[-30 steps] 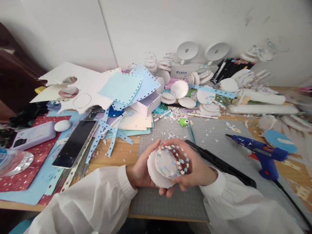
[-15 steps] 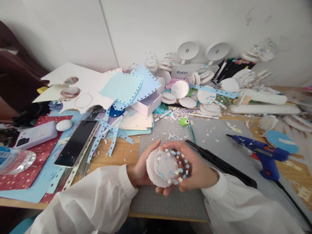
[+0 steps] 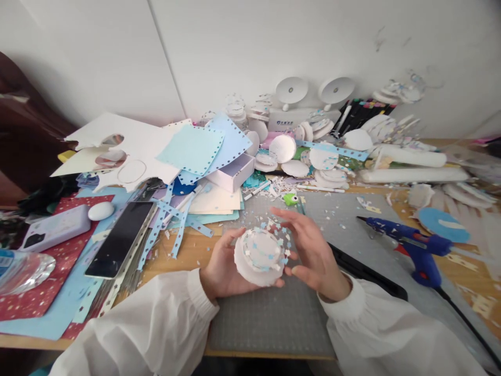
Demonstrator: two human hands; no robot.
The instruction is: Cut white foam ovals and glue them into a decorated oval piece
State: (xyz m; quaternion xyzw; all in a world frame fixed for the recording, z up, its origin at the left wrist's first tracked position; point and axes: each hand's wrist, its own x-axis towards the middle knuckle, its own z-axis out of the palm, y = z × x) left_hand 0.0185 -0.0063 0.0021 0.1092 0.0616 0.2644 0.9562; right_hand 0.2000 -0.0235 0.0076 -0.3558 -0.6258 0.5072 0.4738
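Observation:
My left hand [image 3: 223, 266] cups a round white foam piece [image 3: 259, 257] from below and from the left; a ring of small blue and white paper flowers runs round its raised top. My right hand [image 3: 309, 250] is beside it on the right, fingers curved and apart, fingertips touching the flower ring at its far and right edge. Both hands hover over a grey cutting mat [image 3: 274, 313] at the table's near edge. White sleeves cover both arms.
A blue glue gun [image 3: 410, 245] lies on the right, a black ruler [image 3: 364, 271] behind my right wrist. Left: a dark phone [image 3: 121, 237], punched blue paper strips [image 3: 176, 224], a lilac case [image 3: 55, 230]. Stacked paper sheets, a white box [image 3: 230, 172] and foam discs [image 3: 313, 156] crowd the back.
My right hand has let go its wrap round the piece and opened, now touching only the flower ring. The piece has tipped flatter and sits a little higher. The view shifted slightly.

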